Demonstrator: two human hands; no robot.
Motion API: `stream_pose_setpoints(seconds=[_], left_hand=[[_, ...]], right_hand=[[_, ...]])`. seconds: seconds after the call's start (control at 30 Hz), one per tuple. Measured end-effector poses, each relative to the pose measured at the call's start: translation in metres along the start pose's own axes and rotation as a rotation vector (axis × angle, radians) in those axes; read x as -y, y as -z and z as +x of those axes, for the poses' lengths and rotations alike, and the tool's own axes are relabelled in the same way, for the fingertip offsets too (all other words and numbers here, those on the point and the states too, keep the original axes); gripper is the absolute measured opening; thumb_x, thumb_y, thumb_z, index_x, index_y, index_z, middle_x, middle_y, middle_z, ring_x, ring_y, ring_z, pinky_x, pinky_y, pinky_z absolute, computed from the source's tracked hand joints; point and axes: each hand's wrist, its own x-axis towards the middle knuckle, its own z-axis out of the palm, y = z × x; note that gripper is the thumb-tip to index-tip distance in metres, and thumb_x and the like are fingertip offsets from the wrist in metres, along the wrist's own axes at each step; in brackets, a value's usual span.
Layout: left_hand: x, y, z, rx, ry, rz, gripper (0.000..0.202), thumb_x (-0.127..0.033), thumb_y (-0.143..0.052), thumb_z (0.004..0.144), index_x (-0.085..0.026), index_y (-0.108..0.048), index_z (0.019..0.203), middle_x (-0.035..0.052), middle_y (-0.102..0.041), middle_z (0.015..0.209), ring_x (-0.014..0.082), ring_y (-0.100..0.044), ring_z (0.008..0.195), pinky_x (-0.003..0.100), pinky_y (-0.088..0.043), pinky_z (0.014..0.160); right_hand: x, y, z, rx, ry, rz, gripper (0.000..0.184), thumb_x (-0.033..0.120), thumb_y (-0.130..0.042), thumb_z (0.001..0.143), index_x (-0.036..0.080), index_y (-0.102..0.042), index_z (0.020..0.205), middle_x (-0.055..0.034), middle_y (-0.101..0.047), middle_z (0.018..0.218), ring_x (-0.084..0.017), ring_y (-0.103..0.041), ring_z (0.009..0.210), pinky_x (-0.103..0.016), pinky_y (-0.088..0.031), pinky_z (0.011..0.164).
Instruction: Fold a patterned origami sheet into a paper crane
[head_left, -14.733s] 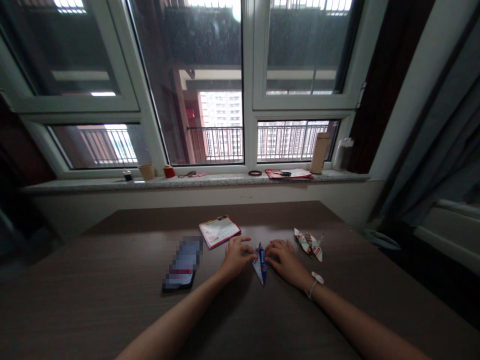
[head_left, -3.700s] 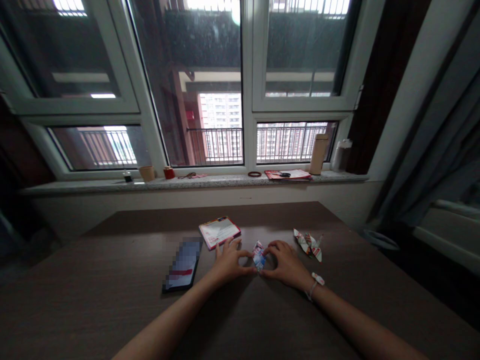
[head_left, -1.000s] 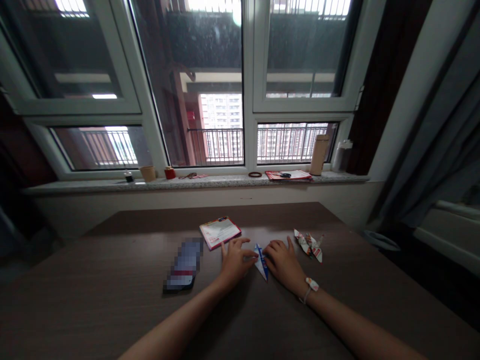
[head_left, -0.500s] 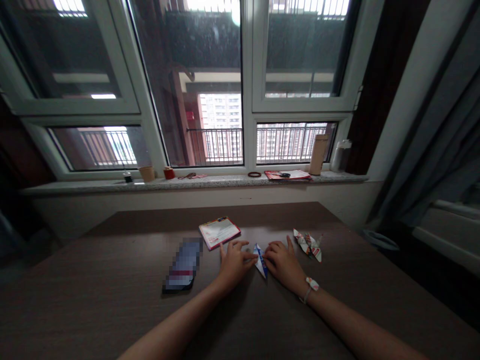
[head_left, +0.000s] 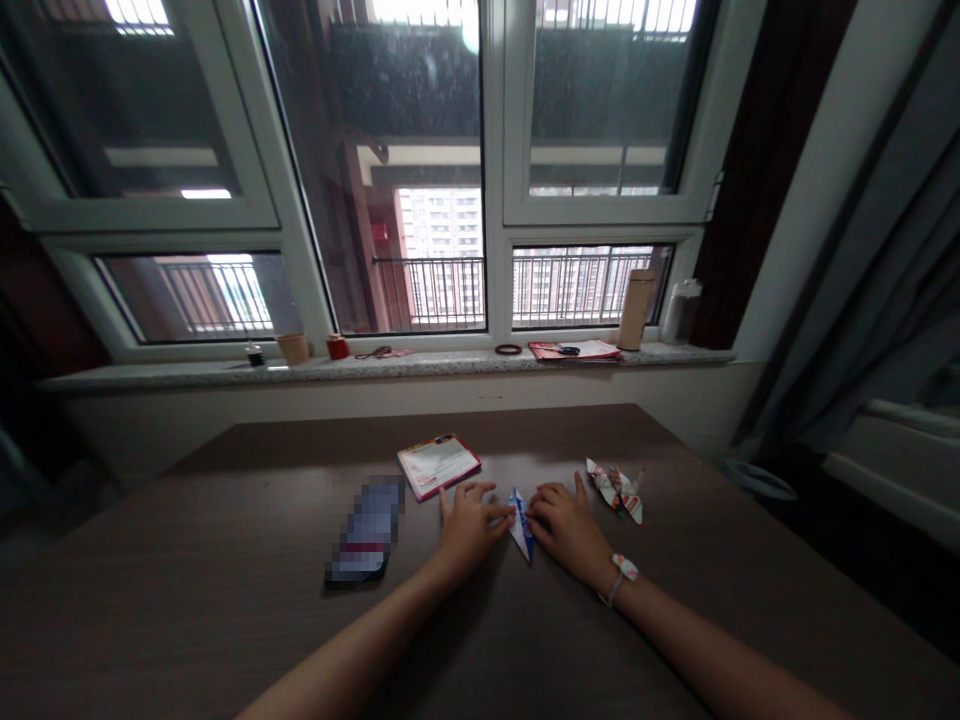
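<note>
A small folded piece of blue-and-white paper (head_left: pixel 522 540), a narrow pointed diamond, lies on the table between my two hands. My left hand (head_left: pixel 471 528) grips its left edge with thumb and fingertips. From the other side, my right hand (head_left: pixel 571 526) pinches the right edge, its fingers curled. The fingertips partly cover the paper's middle. White folded paper pieces (head_left: pixel 616 490) with red and green print sit just beyond my right hand. A stack of paper sheets (head_left: pixel 439 463) lies beyond my left hand.
A phone (head_left: pixel 367 530) with a blurred screen lies left of my left hand on the brown table (head_left: pixel 187 600). On the windowsill behind stand a paper cup (head_left: pixel 293 348), a red spool (head_left: pixel 337 347), a tan bottle (head_left: pixel 636 310) and scissors (head_left: pixel 570 350) on papers.
The folded paper's near point has shifted very slightly toward me. Both hands stay in nearly the same place, still gripping it.
</note>
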Motion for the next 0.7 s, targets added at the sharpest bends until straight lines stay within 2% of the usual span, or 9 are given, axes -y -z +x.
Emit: stream_pose_setpoints(seconds=[0.17, 0.43, 0.7], left_hand=[[-0.0001, 0.0005, 0.0001, 0.003, 0.032, 0.023, 0.031, -0.043, -0.064, 0.084, -0.041, -0.067, 0.115, 0.0038, -0.056, 0.131, 0.0318, -0.04, 0.127, 0.066, -0.008, 0.11], [0.0001, -0.0004, 0.0011, 0.01, 0.032, 0.006, 0.022, -0.045, -0.062, 0.086, -0.038, -0.073, 0.103, 0.0039, -0.055, 0.132, 0.0305, -0.04, 0.127, 0.065, -0.007, 0.11], [0.001, -0.0009, 0.0014, -0.005, -0.001, 0.0, 0.018, -0.043, -0.064, 0.085, -0.037, -0.073, 0.099, 0.003, -0.056, 0.131, 0.0286, -0.042, 0.127, 0.066, -0.006, 0.109]], right_hand=[[-0.0017, -0.0005, 0.0003, 0.013, 0.0, -0.004, 0.013, 0.021, -0.057, 0.087, 0.025, -0.07, 0.088, -0.0015, -0.068, 0.094, -0.022, -0.057, 0.105, -0.061, -0.005, 0.112], [-0.0023, -0.0012, -0.0012, 0.001, -0.037, 0.017, 0.017, 0.023, -0.055, 0.089, 0.027, -0.068, 0.1, -0.0028, -0.068, 0.1, -0.023, -0.056, 0.107, -0.061, -0.006, 0.111], [-0.0021, 0.0014, -0.0004, 0.01, -0.077, 0.05, 0.016, 0.023, -0.057, 0.09, 0.029, -0.072, 0.092, -0.0012, -0.07, 0.097, -0.023, -0.056, 0.107, -0.062, -0.003, 0.111]])
